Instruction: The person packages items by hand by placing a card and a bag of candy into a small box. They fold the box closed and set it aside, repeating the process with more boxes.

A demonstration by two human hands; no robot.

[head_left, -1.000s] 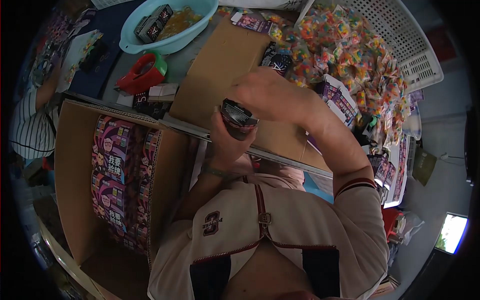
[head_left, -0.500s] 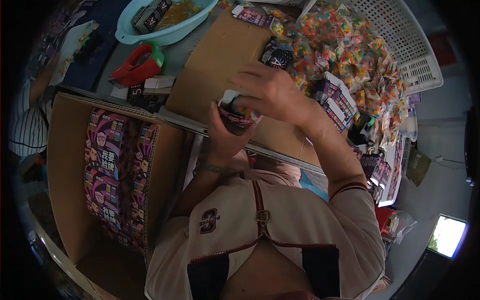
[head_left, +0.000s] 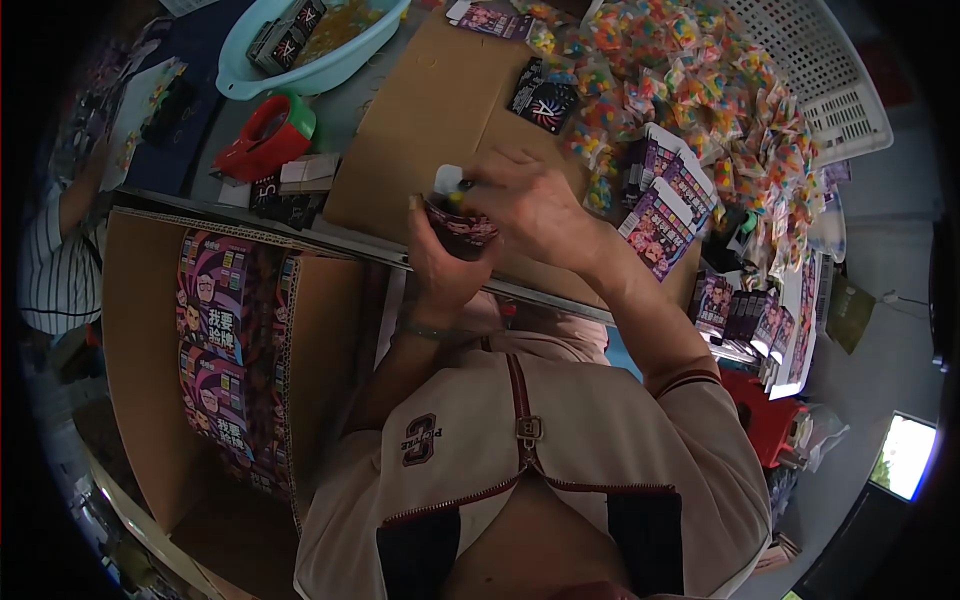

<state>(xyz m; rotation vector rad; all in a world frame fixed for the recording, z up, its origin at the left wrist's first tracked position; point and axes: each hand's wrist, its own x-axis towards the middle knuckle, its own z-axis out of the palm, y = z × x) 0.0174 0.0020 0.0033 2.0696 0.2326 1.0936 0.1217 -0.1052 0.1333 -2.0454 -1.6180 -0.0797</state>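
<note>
My left hand is wrapped round a small dark box with pink print, its white flap standing up. At the box's open top is my right hand, its fingers bent and partly hidden; something colourful shows between it and the box. Both hands are over a brown cardboard sheet. Beyond them a black pack lies on the sheet. To the right are purple printed boxes and a large heap of small bags of colourful candy.
A large carton with purple packs stands at the left. Behind are a red-green tape dispenser and a blue basin. A white basket is at the back right. Another person's striped sleeve shows far left.
My right hand has moved down closer against the box's opening. The view has shifted slightly. The black pack and purple boxes are less covered by my right hand and arm.
</note>
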